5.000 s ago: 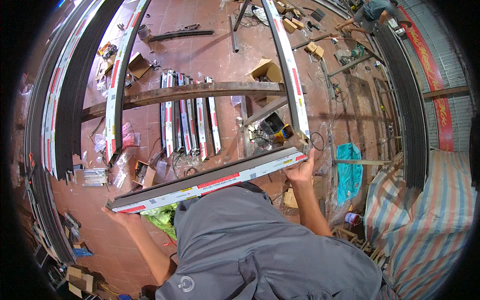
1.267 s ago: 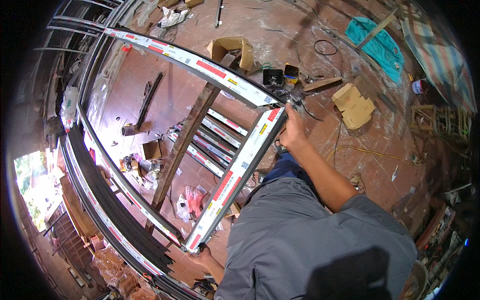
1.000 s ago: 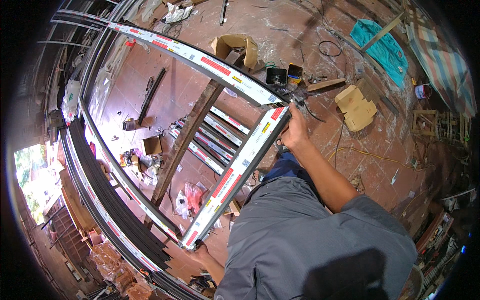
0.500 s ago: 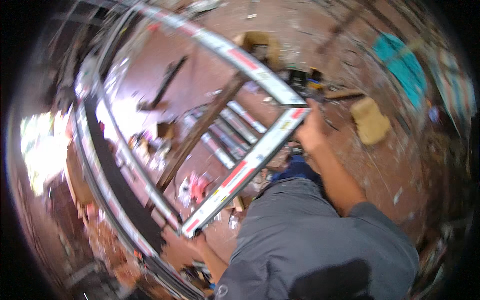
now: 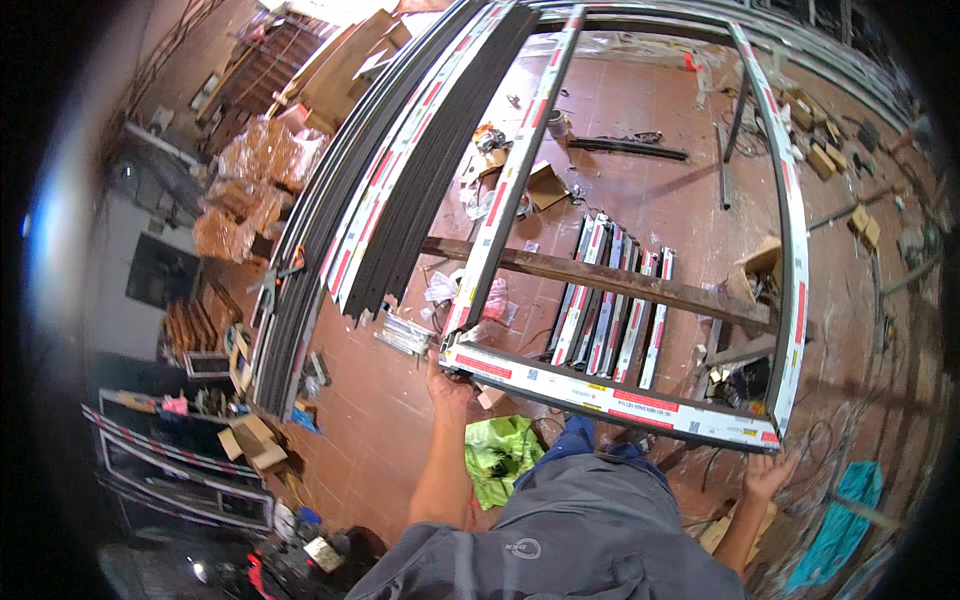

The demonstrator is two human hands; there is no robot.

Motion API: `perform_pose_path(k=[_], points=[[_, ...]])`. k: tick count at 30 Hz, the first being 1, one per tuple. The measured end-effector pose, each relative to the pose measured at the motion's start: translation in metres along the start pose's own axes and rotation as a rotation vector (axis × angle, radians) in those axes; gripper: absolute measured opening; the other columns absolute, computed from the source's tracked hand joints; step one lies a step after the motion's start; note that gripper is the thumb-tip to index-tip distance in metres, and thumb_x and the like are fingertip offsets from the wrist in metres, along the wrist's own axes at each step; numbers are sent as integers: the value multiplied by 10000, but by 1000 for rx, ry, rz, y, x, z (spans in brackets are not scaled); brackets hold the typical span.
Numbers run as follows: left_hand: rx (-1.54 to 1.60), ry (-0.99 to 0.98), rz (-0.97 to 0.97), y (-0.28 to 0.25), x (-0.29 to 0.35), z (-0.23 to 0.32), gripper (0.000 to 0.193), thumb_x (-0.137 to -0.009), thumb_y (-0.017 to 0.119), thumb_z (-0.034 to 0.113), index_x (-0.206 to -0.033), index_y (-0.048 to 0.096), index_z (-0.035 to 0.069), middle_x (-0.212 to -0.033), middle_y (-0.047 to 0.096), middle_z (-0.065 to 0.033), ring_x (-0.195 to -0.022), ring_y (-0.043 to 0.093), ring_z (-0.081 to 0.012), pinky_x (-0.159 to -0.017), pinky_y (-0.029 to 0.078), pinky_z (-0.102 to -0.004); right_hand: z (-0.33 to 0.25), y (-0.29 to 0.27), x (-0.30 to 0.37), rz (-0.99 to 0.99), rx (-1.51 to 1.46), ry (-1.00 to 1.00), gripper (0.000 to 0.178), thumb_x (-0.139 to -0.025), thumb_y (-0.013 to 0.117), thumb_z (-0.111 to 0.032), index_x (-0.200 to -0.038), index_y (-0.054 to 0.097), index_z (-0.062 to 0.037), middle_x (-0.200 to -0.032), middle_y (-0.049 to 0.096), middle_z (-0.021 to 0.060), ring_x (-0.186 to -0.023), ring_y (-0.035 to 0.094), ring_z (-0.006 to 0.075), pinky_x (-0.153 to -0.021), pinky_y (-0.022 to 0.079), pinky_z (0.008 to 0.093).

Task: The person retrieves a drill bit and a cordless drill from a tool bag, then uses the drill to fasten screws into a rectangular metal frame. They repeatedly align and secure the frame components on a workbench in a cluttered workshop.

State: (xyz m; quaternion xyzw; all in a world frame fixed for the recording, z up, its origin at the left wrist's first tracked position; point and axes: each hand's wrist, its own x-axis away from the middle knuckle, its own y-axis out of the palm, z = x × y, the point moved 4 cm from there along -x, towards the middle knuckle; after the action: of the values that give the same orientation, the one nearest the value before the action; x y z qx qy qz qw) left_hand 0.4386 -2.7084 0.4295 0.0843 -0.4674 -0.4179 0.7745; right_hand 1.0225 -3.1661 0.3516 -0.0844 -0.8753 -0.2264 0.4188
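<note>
A large rectangular metal frame [image 5: 560,384], covered in white and red protective film, stretches out in front of me. My left hand [image 5: 449,388] is closed around its near left corner, the fingers partly hidden under the rail. At the near right corner my right hand [image 5: 768,474] grips from below and outside, its fingertips against the edge. A brown wooden bar [image 5: 610,278] crosses beneath the frame's middle. Through the opening I see several short film-covered profiles [image 5: 598,300] lying side by side on the floor.
Long dark profiles [image 5: 440,160] lie stacked to the left of the frame. A lime-green bag [image 5: 495,460] is by my legs, and a teal sheet [image 5: 838,520] lies at lower right. Cardboard [image 5: 258,442] and wrapped brown bundles [image 5: 265,160] are on the left.
My view has turned, and the frame's near rail, slanted steeply before, now runs nearly crosswise in front of me. Both hands stay at its two near corners.
</note>
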Motion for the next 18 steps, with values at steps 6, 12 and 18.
perform_pose_path(k=[6, 12, 18], points=[[68, -19, -112, 5, 11, -11, 379, -925, 744, 366, -1199, 660, 118, -1097, 698, -67, -1033, 667, -252, -950, 545, -458, -71, 142, 141, -624, 323, -773, 461, -1036, 553, -360, -1321, 557, 2, -1178, 663, 144, -1145, 651, 286, -990, 526, 392], [41, 186, -189, 21, 22, -19, 278, -915, 733, 188, -1162, 664, 80, -1006, 725, -42, -890, 705, -193, -821, 580, -350, 106, 367, 272, -1179, 1165, -1028, 267, -964, 606, -116, -1172, 660, 42, -1135, 649, 106, -1107, 642, 226, -996, 490, 345], [210, 221, -249, 21, 14, -30, 254, -931, 690, 66, -1174, 625, 32, -1020, 709, -72, -870, 689, -188, -806, 580, -336, 338, 419, 393, -2191, 1569, -1222, 528, -877, 743, -224, -1346, 597, -32, -1359, 618, 201, -1282, 573, 374, -1085, 438, 438]])
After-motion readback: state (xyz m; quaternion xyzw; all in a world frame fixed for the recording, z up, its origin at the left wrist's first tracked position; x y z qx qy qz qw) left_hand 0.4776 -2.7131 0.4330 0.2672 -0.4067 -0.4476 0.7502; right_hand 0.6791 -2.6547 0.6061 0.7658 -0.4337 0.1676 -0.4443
